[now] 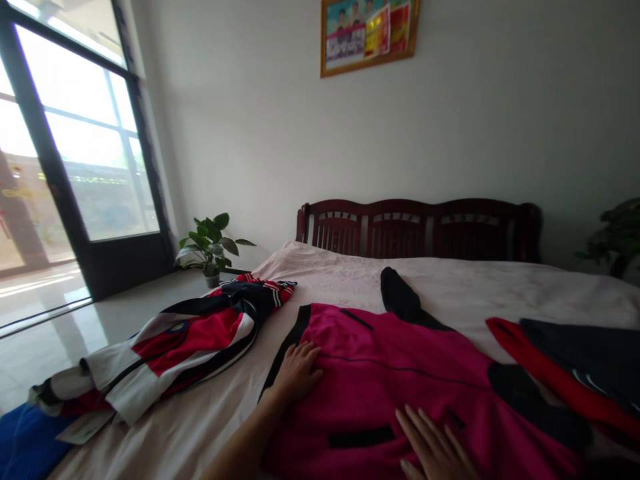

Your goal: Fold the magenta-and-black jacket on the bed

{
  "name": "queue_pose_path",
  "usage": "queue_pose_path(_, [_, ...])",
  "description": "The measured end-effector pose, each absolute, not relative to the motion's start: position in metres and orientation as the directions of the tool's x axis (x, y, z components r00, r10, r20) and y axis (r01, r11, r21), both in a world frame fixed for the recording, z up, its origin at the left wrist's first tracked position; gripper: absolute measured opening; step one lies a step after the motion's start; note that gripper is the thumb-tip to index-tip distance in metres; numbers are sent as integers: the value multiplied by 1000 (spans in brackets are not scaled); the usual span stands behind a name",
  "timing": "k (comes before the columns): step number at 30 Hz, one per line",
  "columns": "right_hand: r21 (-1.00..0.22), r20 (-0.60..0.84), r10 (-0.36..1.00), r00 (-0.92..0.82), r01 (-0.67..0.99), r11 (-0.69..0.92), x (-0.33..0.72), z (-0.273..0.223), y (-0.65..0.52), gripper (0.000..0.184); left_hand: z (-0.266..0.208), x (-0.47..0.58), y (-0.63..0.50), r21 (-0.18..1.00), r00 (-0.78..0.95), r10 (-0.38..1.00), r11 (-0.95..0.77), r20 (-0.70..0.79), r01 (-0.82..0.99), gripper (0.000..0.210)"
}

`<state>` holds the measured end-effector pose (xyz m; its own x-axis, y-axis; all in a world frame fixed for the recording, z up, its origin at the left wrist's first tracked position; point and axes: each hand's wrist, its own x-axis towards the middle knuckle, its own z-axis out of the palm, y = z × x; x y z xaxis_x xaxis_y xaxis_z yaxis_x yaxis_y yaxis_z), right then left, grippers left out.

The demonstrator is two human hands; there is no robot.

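A magenta jacket [380, 373] with black trim lies spread over the pink bedsheet [340, 267] in front of me. One of its black sleeves [400, 297] points toward the far side. My left hand [296, 370] lies on the jacket near its black hem, fingers stretched forward. Lower right, my right hand [435, 447] rests flat on the fabric with its fingers spread, beside a black pocket strip [363, 437]. The frame's lower edge cuts off part of that hand. Neither hand grips anything that I can see.
A red, white and navy jacket [200, 340] lies at left, near blue cloth [30, 440]. Red and navy folded clothes [585, 360] lie at right. Beyond stand a dark wooden bench back [400, 230] and a potted plant [210, 247]. A glass door [95, 133] is at left.
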<state>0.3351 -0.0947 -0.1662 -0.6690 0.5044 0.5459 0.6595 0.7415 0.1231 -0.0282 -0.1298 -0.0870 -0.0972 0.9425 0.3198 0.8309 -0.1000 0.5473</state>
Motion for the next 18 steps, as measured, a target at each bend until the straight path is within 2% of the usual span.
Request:
queue_pose_path(3, [158, 590, 474, -654, 669, 726, 333, -165, -101, 66, -86, -40, -131, 704, -176, 916, -143, 360, 695, 53])
queue_pose_path(6, [160, 589, 489, -643, 686, 710, 332, -160, -107, 68, -89, -58, -145, 883, -392, 852, -155, 346, 442, 51])
queue_pose_path(8, [151, 573, 505, -645, 689, 709, 331, -158, -110, 68, -92, -72, -161, 940, -493, 820, -146, 290, 310, 48])
queue_pose_path(9, [147, 568, 510, -646, 689, 709, 331, -157, -111, 68, -94, -79, -171, 945, -497, 824, -129, 271, 302, 46])
queue_pose_path(12, [127, 555, 527, -643, 692, 711, 331, -156, -112, 69, -97, -92, -198, 889, -353, 891, -109, 285, 445, 38])
queue_pose_path(15, [92, 519, 563, -643, 697, 711, 331, -155, -114, 66, -98, -95, -214, 678, -113, 936, -154, 332, 719, 27])
queue_pose_path(18, [29, 439, 627, -644, 707, 706, 329, -144, -120, 61, -100, -93, -220, 500, -18, 944, -158, 328, 852, 28])
